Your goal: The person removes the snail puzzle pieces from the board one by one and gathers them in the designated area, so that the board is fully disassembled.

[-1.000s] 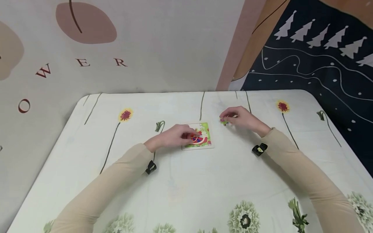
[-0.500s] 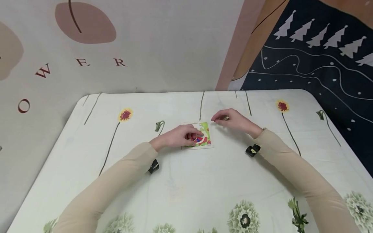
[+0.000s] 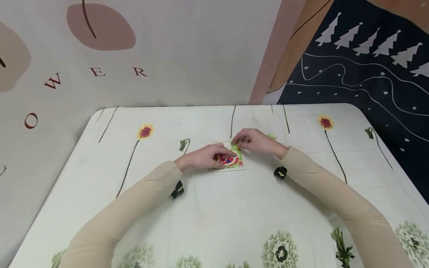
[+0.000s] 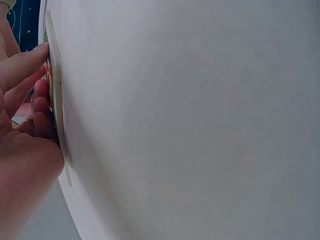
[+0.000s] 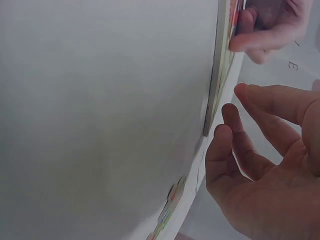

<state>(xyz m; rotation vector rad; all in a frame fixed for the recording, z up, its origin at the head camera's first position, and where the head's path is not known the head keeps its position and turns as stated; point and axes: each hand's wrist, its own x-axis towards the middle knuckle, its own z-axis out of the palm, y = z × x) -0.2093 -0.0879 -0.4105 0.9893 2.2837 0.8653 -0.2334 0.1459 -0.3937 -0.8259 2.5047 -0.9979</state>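
A small square puzzle board (image 3: pixel 230 161) with a red, green and blue picture lies on the table. My left hand (image 3: pixel 208 156) rests over its left part, fingertips on the picture and partly hiding it. In the left wrist view the left fingers (image 4: pixel 42 48) bend onto the board's face. My right hand (image 3: pixel 256 142) is at the board's upper right corner, fingers loosely bent. In the right wrist view the right fingertips (image 5: pixel 230 112) are near the board's edge, with nothing visible between them. Behind the right hand lies a green puzzle piece (image 3: pixel 270 136), partly hidden.
The right wrist view shows flat coloured pieces (image 5: pixel 171 207) lying on the table beside the board. A white flower-printed cloth (image 3: pixel 214 216) covers the table. A printed curtain (image 3: pixel 201 56) stands behind its far edge.
My right hand has moved left and slightly nearer, from over the loose pieces to the board's corner, uncovering a green piece. The left hand has shifted slightly right on the board.
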